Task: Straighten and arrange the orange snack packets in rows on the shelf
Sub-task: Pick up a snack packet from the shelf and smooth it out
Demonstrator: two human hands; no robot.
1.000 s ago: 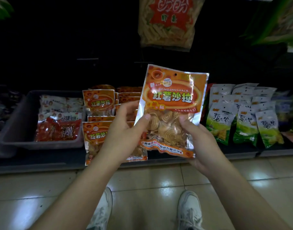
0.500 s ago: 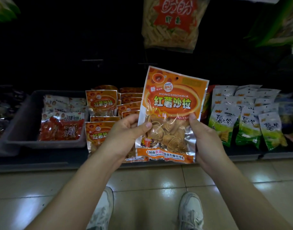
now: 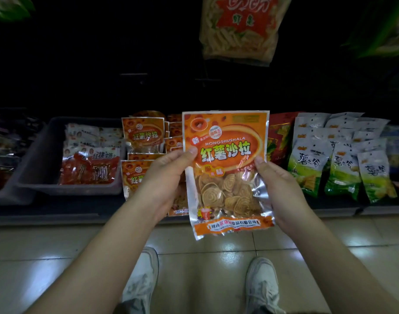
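I hold one orange snack packet [image 3: 225, 168] upright in front of the low shelf, its label facing me and round spiral crisps showing through the clear lower half. My left hand [image 3: 164, 180] pinches its left edge, thumb on the front. My right hand [image 3: 277, 189] grips the right edge the same way. Behind my left hand, more orange packets [image 3: 143, 134] stand and lie in uneven rows on the dark shelf [image 3: 58, 209]; some are hidden by my hands and the held packet.
A grey tub [image 3: 38, 164] with red and white snack packs sits left of the orange ones. White-and-green packets [image 3: 339, 164] fill the shelf on the right, with a red packet [image 3: 279, 137] beside them. A large bag [image 3: 239, 28] hangs above. My shoes stand on the tiled floor.
The held packet has turned from a rightward tilt to nearly upright and sits a little lower. Both hands have shifted their hold up its side edges.
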